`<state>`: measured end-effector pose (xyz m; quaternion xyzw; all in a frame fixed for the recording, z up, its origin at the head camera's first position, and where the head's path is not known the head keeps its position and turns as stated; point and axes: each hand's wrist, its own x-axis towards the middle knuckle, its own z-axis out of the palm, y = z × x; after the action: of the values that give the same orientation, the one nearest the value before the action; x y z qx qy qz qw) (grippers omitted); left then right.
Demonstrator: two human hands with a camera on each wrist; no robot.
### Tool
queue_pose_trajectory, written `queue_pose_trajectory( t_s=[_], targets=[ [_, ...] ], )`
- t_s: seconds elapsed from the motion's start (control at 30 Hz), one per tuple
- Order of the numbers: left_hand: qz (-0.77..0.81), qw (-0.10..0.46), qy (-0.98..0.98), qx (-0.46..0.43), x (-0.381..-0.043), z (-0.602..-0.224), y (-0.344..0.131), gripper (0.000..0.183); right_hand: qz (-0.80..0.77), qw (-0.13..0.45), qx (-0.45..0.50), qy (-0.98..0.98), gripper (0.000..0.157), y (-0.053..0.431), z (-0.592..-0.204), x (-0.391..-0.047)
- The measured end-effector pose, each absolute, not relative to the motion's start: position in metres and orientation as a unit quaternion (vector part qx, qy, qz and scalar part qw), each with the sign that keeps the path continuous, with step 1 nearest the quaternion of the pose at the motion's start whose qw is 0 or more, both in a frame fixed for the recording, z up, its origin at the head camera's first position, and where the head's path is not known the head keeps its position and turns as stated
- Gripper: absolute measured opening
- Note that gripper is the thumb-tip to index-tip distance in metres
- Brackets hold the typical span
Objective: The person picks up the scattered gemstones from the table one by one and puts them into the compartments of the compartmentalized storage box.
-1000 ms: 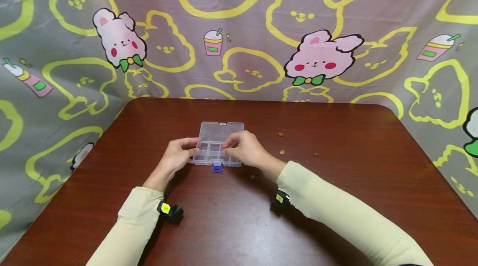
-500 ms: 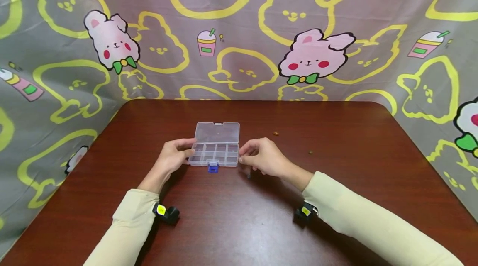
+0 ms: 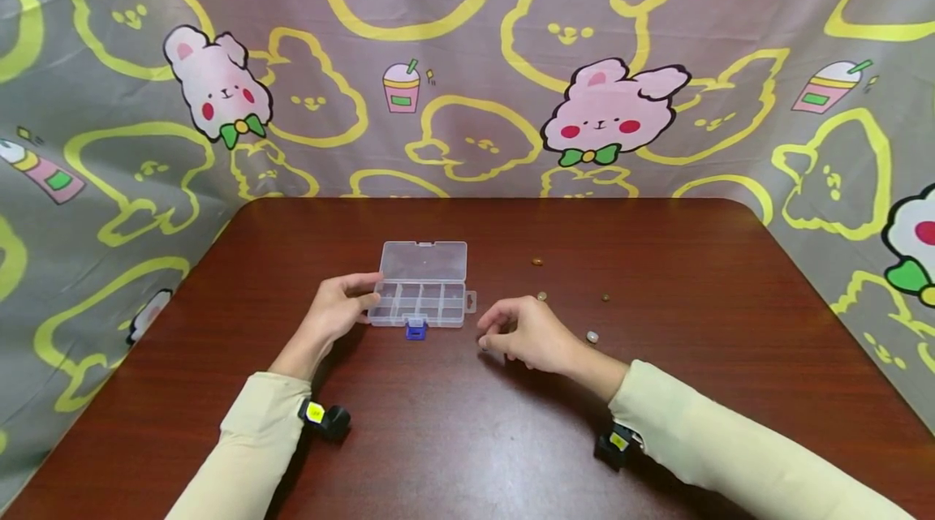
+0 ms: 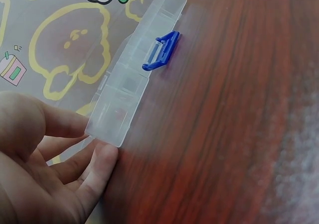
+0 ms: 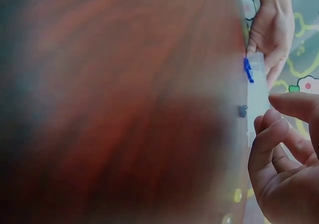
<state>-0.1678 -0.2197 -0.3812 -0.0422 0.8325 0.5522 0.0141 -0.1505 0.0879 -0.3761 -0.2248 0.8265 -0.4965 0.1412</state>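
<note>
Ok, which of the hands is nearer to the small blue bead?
Right. The right hand hovers with its fingertips close by the small blue bead; the left hand is farther off, holding the opposite end of the clear box.

the left hand hides part of the clear box, and the tabletop blurs in the right wrist view.

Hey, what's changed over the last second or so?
The right hand moved from over the open box to the right and nearer the camera, close to a small bluish piece. Whether it let anything go isn't clear. The left hand still holds the box's left end; the lid stays open.
</note>
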Motion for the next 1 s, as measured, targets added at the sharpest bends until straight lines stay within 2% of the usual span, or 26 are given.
queue_pose_trajectory(
  t_s=[1.0],
  targets=[
    [0.551,0.020,0.833,-0.044,-0.169,-0.382,-0.221,0.040,-0.459,0.104,-0.251,0.846,0.013,0.091,-0.388,-0.150]
  ],
)
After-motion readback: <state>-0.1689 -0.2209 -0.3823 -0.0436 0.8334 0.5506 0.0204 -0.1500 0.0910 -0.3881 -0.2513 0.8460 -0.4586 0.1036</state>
